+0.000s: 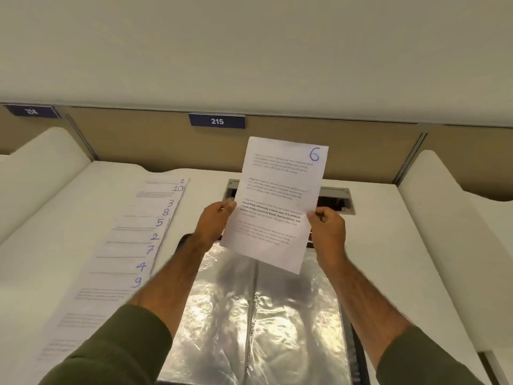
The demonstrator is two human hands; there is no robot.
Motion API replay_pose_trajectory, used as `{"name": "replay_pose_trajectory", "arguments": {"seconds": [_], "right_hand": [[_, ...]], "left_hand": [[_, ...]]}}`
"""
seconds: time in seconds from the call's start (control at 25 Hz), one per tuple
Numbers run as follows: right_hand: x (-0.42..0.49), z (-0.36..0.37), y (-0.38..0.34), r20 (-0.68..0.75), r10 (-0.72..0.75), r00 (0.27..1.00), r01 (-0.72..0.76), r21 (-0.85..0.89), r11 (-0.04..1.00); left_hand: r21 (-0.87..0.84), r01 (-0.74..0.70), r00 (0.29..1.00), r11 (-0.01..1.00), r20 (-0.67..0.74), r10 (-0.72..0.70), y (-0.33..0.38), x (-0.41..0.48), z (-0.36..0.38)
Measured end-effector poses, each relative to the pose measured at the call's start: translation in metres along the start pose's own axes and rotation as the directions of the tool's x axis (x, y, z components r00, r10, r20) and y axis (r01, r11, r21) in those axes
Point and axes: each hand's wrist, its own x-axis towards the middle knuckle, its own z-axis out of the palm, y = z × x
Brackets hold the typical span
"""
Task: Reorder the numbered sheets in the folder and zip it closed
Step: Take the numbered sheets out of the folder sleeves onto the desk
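A printed sheet marked 6 (277,201) is held up above the desk, tilted slightly. My left hand (215,220) pinches its left edge and my right hand (327,226) pinches its right edge. Below it the folder (249,315) lies open, showing shiny clear plastic sleeves on both sides of a central spine. To the left, several numbered sheets (125,245) lie fanned in an overlapping column, their blue numbers reading 1, 10, 3, 8, 5, 2, 7, 4, 9 from far to near.
The white desk (388,245) has curved side partitions (41,173) left and right. A metal cable slot (337,200) sits in the desk behind the held sheet. A tan back panel carries a blue plate reading 215 (217,121).
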Motion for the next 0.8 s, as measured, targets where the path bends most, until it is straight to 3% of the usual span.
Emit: {"name": "replay_pose_trajectory", "arguments": {"seconds": [0.12,0.28,0.4,0.8], "right_hand": [[-0.038,0.038,0.011,0.145,0.056,0.988,-0.057,0.007,0.998],[-0.087,0.107,0.022,0.317,0.095,0.944,-0.112,0.036,0.993],[-0.120,0.159,0.030,0.399,0.102,0.911,-0.130,0.044,0.991],[-0.215,0.422,0.084,0.360,0.135,0.923,-0.041,-0.258,0.965]], "left_hand": [[0.112,0.016,0.998,0.994,-0.064,-0.009,-0.007,-0.028,-0.043],[0.114,0.135,0.957,0.984,-0.273,-0.100,-0.038,-0.066,-0.118],[0.136,0.176,0.934,0.975,-0.337,-0.122,-0.068,-0.086,-0.173],[0.176,0.259,0.911,0.950,-0.370,-0.180,-0.212,-0.080,-0.405]]}}
